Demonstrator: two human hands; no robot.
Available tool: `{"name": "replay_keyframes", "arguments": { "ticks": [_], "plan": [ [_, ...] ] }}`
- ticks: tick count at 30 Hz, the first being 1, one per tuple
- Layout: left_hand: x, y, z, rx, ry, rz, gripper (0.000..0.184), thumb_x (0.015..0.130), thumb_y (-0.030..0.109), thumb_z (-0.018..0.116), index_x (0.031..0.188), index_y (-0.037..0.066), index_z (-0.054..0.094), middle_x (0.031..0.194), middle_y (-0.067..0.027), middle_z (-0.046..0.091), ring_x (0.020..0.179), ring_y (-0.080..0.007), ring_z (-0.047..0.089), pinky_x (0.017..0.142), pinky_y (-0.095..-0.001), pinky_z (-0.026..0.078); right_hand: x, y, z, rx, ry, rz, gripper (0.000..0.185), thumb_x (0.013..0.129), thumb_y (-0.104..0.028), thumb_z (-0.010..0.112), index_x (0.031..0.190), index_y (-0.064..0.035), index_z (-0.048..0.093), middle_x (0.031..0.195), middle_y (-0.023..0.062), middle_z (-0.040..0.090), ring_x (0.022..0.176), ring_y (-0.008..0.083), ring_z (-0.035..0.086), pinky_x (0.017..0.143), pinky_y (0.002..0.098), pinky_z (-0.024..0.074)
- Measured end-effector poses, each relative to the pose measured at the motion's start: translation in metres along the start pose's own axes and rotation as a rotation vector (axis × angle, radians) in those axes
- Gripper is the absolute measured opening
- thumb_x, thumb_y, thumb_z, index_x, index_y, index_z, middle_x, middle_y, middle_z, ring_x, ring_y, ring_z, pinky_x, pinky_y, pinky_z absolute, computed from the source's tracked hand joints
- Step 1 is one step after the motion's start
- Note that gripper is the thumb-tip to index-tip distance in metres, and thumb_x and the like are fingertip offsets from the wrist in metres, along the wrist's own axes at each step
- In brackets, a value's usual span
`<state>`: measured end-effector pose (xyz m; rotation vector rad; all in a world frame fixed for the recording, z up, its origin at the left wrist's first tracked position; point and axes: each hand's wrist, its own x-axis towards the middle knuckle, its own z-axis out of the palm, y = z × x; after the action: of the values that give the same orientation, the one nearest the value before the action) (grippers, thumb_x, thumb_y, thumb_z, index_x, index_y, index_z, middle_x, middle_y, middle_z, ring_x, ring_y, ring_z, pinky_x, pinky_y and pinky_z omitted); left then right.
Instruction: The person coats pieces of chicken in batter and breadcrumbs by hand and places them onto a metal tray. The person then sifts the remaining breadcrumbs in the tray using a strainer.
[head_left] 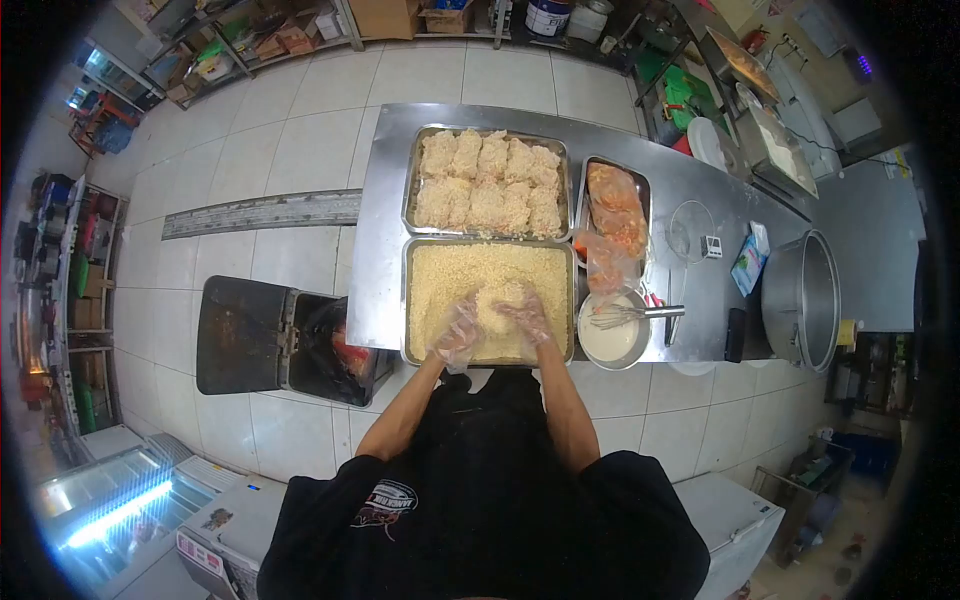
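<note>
Both of my hands wear clear plastic gloves and are in a metal tray of pale crumbs. My left hand lies at the left side of a crumb-covered piece, and my right hand touches its right side. The fingers of both hands are partly sunk in crumbs, so their grip is unclear. Behind this tray, a second tray holds several coated pieces in two rows. To the right, a narrower tray holds orange-coated meat and a plastic bag.
A bowl of pale batter with a whisk stands right of the crumb tray. Farther right are a round sieve, a small timer, a blue packet and a large pot. An open black bin stands left.
</note>
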<state>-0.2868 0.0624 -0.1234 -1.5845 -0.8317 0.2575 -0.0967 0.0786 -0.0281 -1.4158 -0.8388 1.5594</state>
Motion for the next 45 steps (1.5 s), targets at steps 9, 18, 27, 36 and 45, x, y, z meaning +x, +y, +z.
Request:
{"name": "replay_keyframes", "arguments": {
  "ticks": [9,18,27,36,45],
  "plan": [
    [-0.041,-0.022,0.007,-1.552,-0.382,-0.299,0.058,0.090,0.018,0.047,0.140,-0.003,0.029,0.136,-0.0155,0.047,0.119,-0.0258,0.050,0.104,-0.0324,0.035,-0.006,-0.003,-0.002,-0.954,0.067,-0.619,0.045,0.074,-0.006,0.065,0.117,0.0010,0.053,0.108,0.0156,0.061,0.096,0.0264,0.060,0.086,0.0340,0.0476],
    [0.001,-0.076,-0.015,-2.379,-1.060,-1.197,0.028,0.090,0.010,0.044,0.118,0.007,0.048,0.088,-0.0034,0.057,0.069,-0.0190,0.054,0.065,-0.0349,0.048,-0.020,0.108,-0.008,-0.180,0.248,-0.161,0.047,0.075,-0.001,0.064,0.117,-0.0026,0.042,0.092,0.0098,0.055,0.086,0.0204,0.057,0.072,0.0339,0.0514],
    [-0.023,-0.023,0.006,-1.792,-0.712,-0.227,0.018,0.087,0.017,0.048,0.089,0.010,0.064,0.064,-0.0040,0.054,0.061,-0.0169,0.054,0.061,-0.0365,0.048,-0.023,0.087,0.008,0.014,0.181,-0.150,0.033,0.082,0.000,0.061,0.111,-0.0031,0.045,0.085,0.0049,0.055,0.076,0.0151,0.058,0.068,0.0293,0.0529],
    [0.088,-0.088,-0.066,-1.165,-0.411,-0.080,0.061,0.084,0.019,0.040,0.137,-0.008,0.030,0.143,-0.0232,0.029,0.135,-0.0336,0.027,0.113,-0.0457,0.017,-0.027,0.014,-0.049,-0.508,0.163,-0.374,0.027,0.083,-0.013,0.063,0.105,0.0003,0.055,0.096,0.0093,0.063,0.085,0.0173,0.062,0.077,0.0303,0.0504],
    [0.048,-0.056,-0.029,-0.882,-0.536,0.215,0.072,0.084,0.025,0.038,0.141,-0.012,0.014,0.151,-0.0225,0.016,0.141,-0.0329,0.014,0.116,-0.0403,0.010,-0.005,-0.011,0.014,-0.266,0.310,-0.139,0.046,0.078,-0.023,0.072,0.115,-0.0011,0.055,0.109,0.0116,0.061,0.099,0.0206,0.058,0.086,0.0333,0.0469]
  ]
}}
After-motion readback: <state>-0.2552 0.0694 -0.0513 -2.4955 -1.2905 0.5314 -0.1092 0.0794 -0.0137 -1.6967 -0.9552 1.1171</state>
